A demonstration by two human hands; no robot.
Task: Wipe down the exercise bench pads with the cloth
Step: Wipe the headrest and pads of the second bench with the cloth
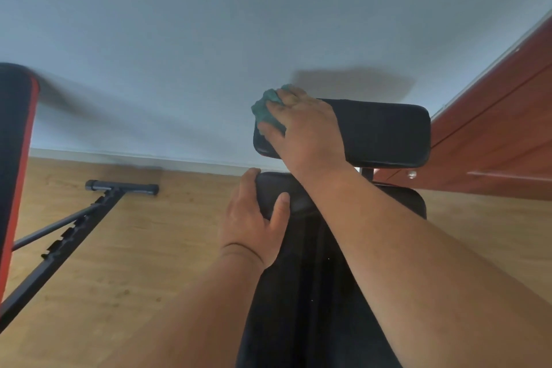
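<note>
A black upper pad (385, 131) of the exercise bench stands raised in front of me, above the long black bench pad (310, 278) that runs toward me. My right hand (301, 128) presses a teal cloth (267, 107) against the left end of the upper pad; the cloth bulges out past my fingers. My left hand (254, 218) grips the far left corner of the long pad, thumb on top. My right forearm crosses over the long pad and hides part of it.
A second bench with a black and red pad (16, 164) stands at the left, its dark metal frame and foot bar (122, 187) on the wooden floor (134, 263). A pale wall lies ahead. Reddish-brown furniture (501, 134) is at the right.
</note>
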